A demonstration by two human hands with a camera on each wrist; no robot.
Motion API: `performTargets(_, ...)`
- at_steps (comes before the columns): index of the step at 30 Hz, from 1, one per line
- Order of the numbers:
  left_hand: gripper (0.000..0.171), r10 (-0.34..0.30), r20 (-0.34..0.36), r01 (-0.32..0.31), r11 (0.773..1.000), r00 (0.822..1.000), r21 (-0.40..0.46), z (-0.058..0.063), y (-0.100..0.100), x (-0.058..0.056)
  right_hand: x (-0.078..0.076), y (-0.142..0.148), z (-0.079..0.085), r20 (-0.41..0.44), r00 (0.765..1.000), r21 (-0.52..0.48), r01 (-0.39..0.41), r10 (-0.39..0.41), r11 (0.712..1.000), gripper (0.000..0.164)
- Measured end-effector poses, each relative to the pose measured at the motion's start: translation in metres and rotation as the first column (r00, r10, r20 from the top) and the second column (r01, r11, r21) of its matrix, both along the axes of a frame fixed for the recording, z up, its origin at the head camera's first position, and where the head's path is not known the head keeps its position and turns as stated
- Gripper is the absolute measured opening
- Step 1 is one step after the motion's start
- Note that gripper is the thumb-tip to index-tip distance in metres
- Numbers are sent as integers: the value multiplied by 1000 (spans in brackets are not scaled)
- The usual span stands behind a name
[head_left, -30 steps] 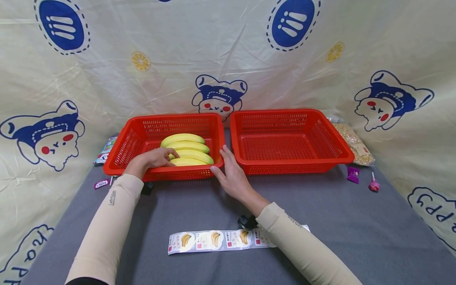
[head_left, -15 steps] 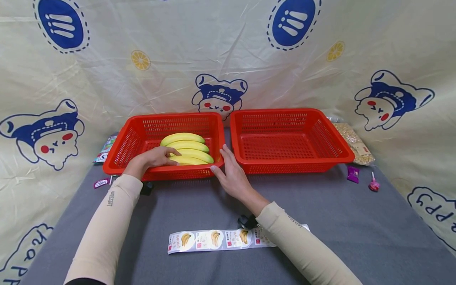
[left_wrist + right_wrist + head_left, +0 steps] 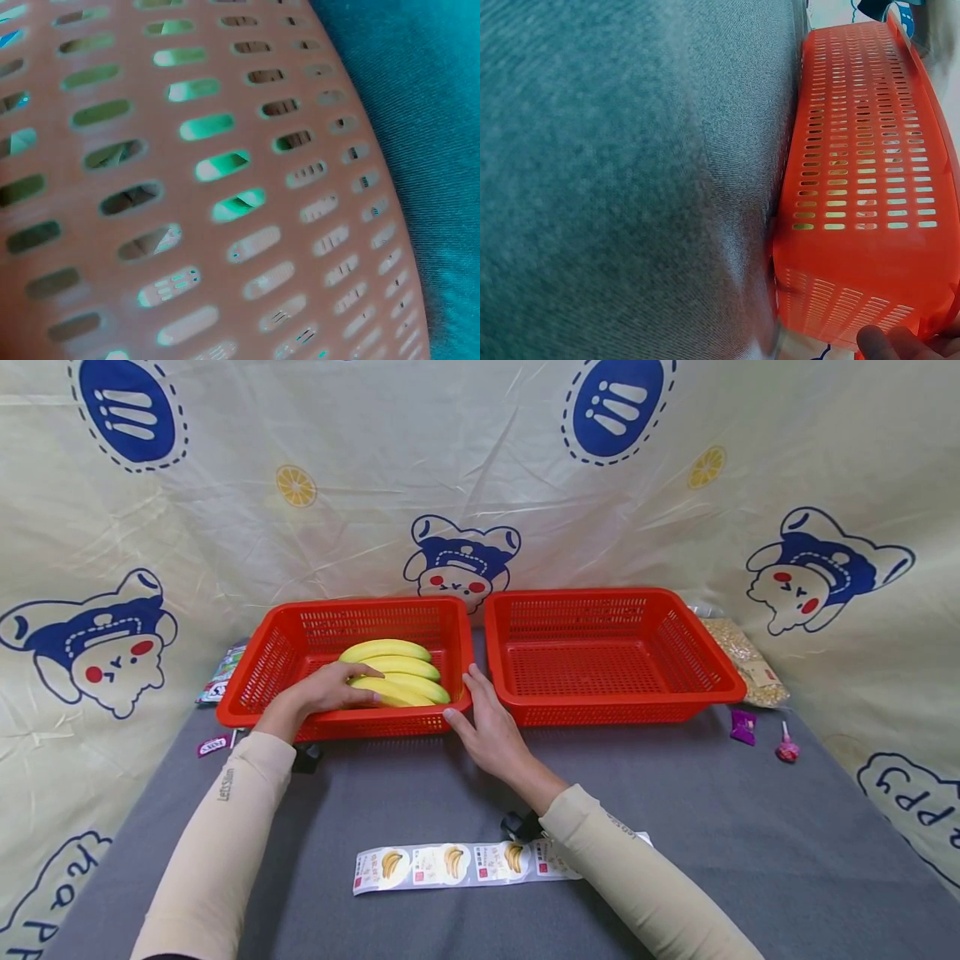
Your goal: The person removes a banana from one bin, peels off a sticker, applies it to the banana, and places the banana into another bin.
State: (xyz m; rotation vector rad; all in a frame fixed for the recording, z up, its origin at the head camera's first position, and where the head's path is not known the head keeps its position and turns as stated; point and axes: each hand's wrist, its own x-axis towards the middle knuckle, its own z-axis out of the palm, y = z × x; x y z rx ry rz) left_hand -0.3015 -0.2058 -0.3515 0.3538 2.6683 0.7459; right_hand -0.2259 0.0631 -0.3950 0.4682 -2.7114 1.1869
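Note:
In the head view, several yellow bananas (image 3: 386, 650) lie side by side in the right part of the left red plastic basket (image 3: 360, 722). Reaching over its front rim, my left hand (image 3: 322, 689) holds the nearest banana (image 3: 397, 691) between thumb and fingers; part of that banana is hidden by the hand. At the basket's front right corner, my right hand (image 3: 491, 735) rests with straight fingers against the side wall and the thumb at the front. The right wrist view shows its fingertips (image 3: 877, 341) by the basket corner. Only basket wall (image 3: 187, 172) and cloth show in the left wrist view.
A second red basket (image 3: 615, 700) stands to the right. A strip of banana-picture labels (image 3: 450, 866) lies in front on the grey cloth (image 3: 405, 793). At the right are a bag of grains (image 3: 738, 652), a purple wrapped sweet (image 3: 743, 727) and a lollipop (image 3: 787, 750).
My left hand has shifted slightly up on the nearest banana, its fingers moving from the banana's front edge to a hold over it. My right hand and both baskets have stayed put.

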Motion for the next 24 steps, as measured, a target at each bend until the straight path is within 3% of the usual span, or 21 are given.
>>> performTargets(5,56,22,-38,-20,999,999,33,12,-4,3,0,1,0,4,1000,-3,-3,3,1000,70)
performTargets(11,55,82,-149,-63,990,986,124,42,-10,17,0,3,3,7,1000,2,-21,21,1000,69)
performTargets(18,54,160,-295,-93,969,942,228,71,-15,45,-1,5,4,15,999,3,-42,42,999,68)
performTargets(24,50,213,-355,-76,929,910,362,77,-11,76,-3,9,5,37,997,-8,-64,64,998,66)
